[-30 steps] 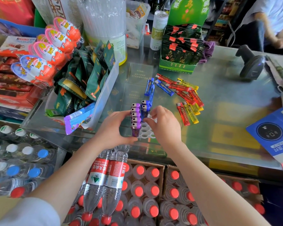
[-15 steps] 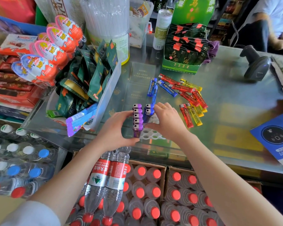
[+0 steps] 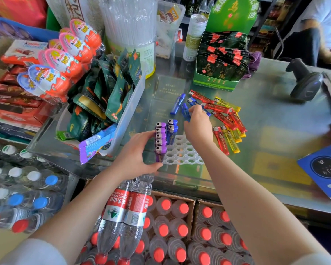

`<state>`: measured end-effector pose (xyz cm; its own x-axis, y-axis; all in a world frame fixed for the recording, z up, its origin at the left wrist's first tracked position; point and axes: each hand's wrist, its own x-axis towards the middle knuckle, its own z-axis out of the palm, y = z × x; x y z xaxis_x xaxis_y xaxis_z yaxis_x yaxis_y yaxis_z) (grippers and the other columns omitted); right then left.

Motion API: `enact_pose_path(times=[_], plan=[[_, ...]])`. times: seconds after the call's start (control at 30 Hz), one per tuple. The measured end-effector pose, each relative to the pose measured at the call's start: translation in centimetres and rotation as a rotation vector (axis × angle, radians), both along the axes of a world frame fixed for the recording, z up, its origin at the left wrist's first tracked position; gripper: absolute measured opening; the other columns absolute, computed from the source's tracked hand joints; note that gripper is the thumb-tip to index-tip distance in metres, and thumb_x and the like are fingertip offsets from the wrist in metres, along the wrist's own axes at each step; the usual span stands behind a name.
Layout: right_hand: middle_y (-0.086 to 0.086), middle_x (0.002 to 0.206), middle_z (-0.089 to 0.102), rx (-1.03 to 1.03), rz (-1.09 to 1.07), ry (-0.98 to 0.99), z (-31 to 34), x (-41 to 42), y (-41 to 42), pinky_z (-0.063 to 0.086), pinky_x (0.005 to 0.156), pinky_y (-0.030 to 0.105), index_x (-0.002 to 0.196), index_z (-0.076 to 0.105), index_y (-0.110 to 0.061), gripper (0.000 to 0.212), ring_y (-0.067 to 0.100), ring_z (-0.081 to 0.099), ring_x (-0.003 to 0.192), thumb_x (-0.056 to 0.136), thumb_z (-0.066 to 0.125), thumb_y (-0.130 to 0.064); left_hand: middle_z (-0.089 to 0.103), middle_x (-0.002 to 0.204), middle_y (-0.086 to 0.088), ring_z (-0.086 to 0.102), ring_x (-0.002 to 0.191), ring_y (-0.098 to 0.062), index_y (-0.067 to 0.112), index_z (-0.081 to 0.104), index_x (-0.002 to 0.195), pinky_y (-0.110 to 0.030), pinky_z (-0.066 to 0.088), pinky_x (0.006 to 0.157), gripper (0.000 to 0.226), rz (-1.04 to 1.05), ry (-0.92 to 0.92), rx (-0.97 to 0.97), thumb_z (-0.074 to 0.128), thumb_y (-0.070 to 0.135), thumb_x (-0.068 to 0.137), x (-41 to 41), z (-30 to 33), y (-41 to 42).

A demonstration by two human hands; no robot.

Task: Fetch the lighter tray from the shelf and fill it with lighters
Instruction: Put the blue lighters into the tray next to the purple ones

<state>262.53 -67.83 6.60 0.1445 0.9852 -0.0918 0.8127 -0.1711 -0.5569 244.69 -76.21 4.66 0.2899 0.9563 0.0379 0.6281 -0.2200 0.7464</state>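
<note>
Blue lighter (image 3: 185, 111) half-hidden under right hand (image 3: 198, 127)

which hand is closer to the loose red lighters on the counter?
Right. The right hand is just left of the red lighters, taking a blue one; the left hand grips the purple row, farther left.

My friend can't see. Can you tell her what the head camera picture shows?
On a glass shop counter, a person's left hand steadies a white plastic tray with round holes holding upright purple lighters and blue lighters, while the right hand picks a blue lighter from loose red and yellow ones.
</note>
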Motion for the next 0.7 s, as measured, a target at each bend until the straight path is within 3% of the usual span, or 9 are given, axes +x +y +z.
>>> enact_pose_path(times=[0.07,0.17,0.33,0.4,0.5,0.6,0.7], plan=[[0.014,0.109,0.061,0.005,-0.034,0.083,0.1,0.4,0.1,0.044,0.068,0.034,0.115,0.049,-0.008,0.030,0.030,0.057,0.088,0.086,0.045,-0.001,0.045,0.116,0.015,0.042,0.113,-0.008,0.022,0.041,0.127,-0.029,0.033,0.096,0.076,0.001,-0.001,0.008,0.062,0.050,0.059,0.0,-0.1,0.1],[0.002,0.085,0.062,0.049,-0.023,0.340,0.6,1.6,-0.9,0.041,0.061,0.029,0.107,0.059,-0.012,0.023,0.021,0.054,0.074,0.087,0.049,-0.008,0.045,0.117,0.016,0.042,0.113,-0.008,0.023,0.041,0.127,-0.029,0.033,0.095,0.076,-0.001,-0.010,0.015,0.063,0.050,0.059,-0.1,-0.1,0.0],[-0.002,0.066,0.046,0.044,-0.054,0.663,1.6,2.8,-4.5,0.033,0.053,0.027,0.084,0.052,-0.022,0.015,0.014,0.038,0.057,0.093,0.041,-0.015,0.043,0.117,0.017,0.038,0.111,-0.002,0.023,0.041,0.128,-0.024,0.031,0.094,0.078,0.003,-0.009,0.021,0.061,0.052,0.058,-0.1,0.0,0.0],[-0.002,0.064,0.039,0.006,-0.045,0.747,2.0,2.9,-5.8,0.031,0.053,0.027,0.081,0.048,-0.026,0.020,0.013,0.033,0.056,0.096,0.036,-0.018,0.043,0.117,0.017,0.037,0.111,-0.001,0.023,0.040,0.129,-0.023,0.030,0.092,0.079,0.003,-0.012,0.025,0.062,0.051,0.058,0.0,0.2,-0.2],[-0.002,0.064,0.037,-0.042,0.004,0.856,2.1,2.5,-7.3,0.031,0.049,0.019,0.092,0.049,-0.019,0.020,0.011,0.033,0.054,0.099,0.030,-0.018,0.042,0.116,0.015,0.037,0.113,-0.005,0.021,0.040,0.130,-0.026,0.029,0.093,0.077,-0.001,-0.011,0.021,0.072,0.039,0.062,0.1,0.6,-0.4],[-0.004,0.064,0.054,-0.046,0.017,0.952,1.7,2.0,-8.2,0.034,0.054,0.023,0.094,0.052,-0.016,0.023,0.011,0.043,0.055,0.099,0.030,-0.018,0.042,0.115,0.015,0.036,0.113,-0.005,0.021,0.040,0.130,-0.026,0.029,0.093,0.076,0.001,0.000,0.028,0.075,0.035,0.064,0.2,0.8,-0.5],[-0.009,0.080,0.068,-0.011,-0.019,0.983,1.2,1.3,-8.7,0.039,0.064,0.026,0.103,0.047,-0.011,0.013,0.007,0.054,0.072,0.097,0.037,-0.015,0.041,0.115,0.015,0.036,0.112,-0.006,0.020,0.041,0.130,-0.027,0.029,0.093,0.076,0.002,0.013,0.034,0.079,0.031,0.064,0.2,0.8,-0.6]])
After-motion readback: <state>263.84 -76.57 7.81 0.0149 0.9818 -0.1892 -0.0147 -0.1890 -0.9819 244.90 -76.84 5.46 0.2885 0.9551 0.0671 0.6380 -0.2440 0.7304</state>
